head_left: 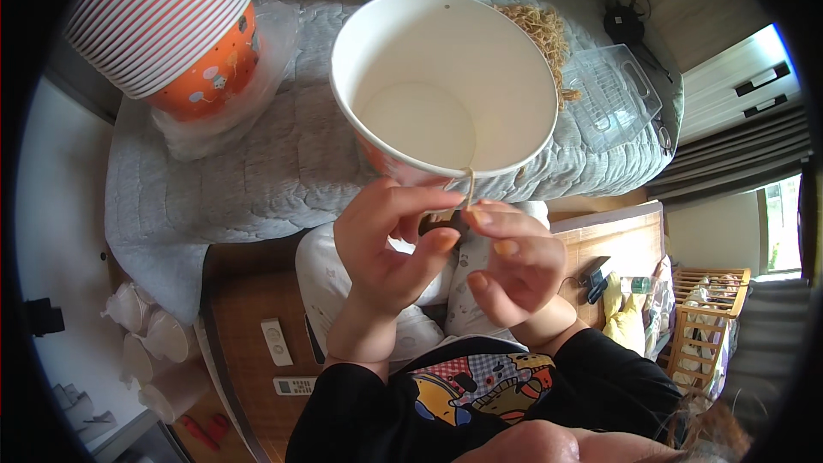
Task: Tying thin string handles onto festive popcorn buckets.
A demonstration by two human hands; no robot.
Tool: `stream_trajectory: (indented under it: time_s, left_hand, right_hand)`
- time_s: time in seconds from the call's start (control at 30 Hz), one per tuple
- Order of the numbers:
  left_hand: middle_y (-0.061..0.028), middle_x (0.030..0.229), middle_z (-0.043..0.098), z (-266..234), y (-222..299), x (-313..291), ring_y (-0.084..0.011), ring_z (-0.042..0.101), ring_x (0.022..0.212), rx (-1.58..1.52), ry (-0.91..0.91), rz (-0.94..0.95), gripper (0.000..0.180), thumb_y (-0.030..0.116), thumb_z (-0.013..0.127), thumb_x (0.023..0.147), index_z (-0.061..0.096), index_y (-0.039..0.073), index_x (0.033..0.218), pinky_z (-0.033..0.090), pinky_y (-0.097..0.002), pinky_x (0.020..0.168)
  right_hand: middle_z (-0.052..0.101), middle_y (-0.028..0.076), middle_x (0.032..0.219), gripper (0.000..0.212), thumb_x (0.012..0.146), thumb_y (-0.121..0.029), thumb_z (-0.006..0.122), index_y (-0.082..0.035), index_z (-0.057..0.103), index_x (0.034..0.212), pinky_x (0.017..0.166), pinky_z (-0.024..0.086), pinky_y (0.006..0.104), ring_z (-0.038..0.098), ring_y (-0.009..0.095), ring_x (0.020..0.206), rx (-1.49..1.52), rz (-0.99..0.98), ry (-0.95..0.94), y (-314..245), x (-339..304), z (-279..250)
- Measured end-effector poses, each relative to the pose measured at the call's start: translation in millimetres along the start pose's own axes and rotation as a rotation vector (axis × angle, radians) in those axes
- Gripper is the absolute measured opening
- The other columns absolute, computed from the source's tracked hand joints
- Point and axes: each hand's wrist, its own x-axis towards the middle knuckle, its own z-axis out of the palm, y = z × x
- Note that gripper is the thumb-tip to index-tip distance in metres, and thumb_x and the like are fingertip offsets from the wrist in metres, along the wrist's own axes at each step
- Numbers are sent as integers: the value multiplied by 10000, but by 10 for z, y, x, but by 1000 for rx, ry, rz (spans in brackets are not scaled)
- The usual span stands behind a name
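Bucket (506,77) blocks ahead — room between it and stack (171,30).

- A home is revealing itself here, with a grey quilted cover (257,193) draping a broad, bed-like surface!
- Two remote controls (275,342) are lying below it.
- Dark curtains (729,163) are hanging near a bright window (782,236).
- A slatted wooden rack (696,315) is standing close by.

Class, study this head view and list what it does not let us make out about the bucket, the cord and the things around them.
All in the head view:
- White-lined bucket's underside: hidden by the bucket itself.
- Cord's lower end: lost among the fingers of the left hand and right hand.
- Bucket stack's top: cut off by the picture's upper edge.
- Remote's button markings: too small.
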Motion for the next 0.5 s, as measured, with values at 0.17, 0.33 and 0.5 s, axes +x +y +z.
stream_trajectory:
  time_s: [0.17, 0.33, 0.5]
  left_hand:
    - [-22, 811, 701, 18, -24, -30, -19, 457, 547, -223, 8, -218, 115, 85, 775, 799, 717, 42, 888, 328, -179, 493]
    - [-24, 817, 703, -71, 47, 40, -18, 480, 565, -90, 24, -208, 97, 58, 775, 782, 721, 48, 861, 348, -171, 514]
    - [-2, 807, 642, -127, 22, 54, -22, 453, 614, -79, -15, -245, 124, 98, 757, 807, 703, 18, 884, 318, -190, 556]
  right_hand:
    - [444, 284, 1383, 394, 888, 43, 586, -10, 422, 1242, 1128, 310, 488, 412, 349, 1348, 826, 295, 135, 16, -179, 157]
    - [447, 265, 1384, 325, 926, 30, 547, 0, 432, 1229, 1128, 320, 513, 464, 346, 1307, 845, 371, 176, 90, -226, 130]
    - [495, 246, 1315, 279, 924, 43, 546, 7, 465, 1189, 1085, 387, 482, 524, 332, 1243, 775, 396, 183, 121, -223, 140]
